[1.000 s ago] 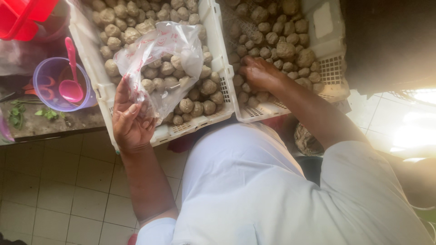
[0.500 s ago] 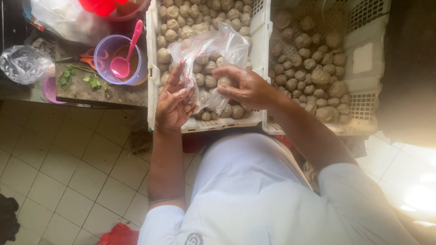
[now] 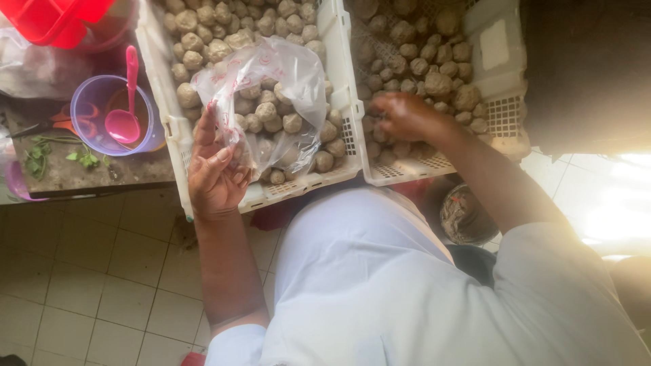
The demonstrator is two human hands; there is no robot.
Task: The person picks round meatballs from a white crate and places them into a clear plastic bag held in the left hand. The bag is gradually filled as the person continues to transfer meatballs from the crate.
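Observation:
My left hand (image 3: 215,173) pinches the rim of a clear plastic bag (image 3: 271,95) with several brown round balls inside; the bag lies over a white slatted crate (image 3: 169,122) full of the same balls. My right hand (image 3: 405,116) reaches into a second white crate (image 3: 505,112) to the right, fingers curled down among the balls (image 3: 434,85) there. Whether it holds one is hidden.
A purple plastic cup (image 3: 102,112) with a pink spoon (image 3: 125,118) stands on a dark board (image 3: 74,173) at left, with green herb scraps (image 3: 41,152) and a red container (image 3: 61,17) behind. White floor tiles (image 3: 88,285) lie below; bright glare at right.
My right hand has left the bag's mouth and moved right into the second crate. My left hand keeps hold of the bag. The camera view has shifted.

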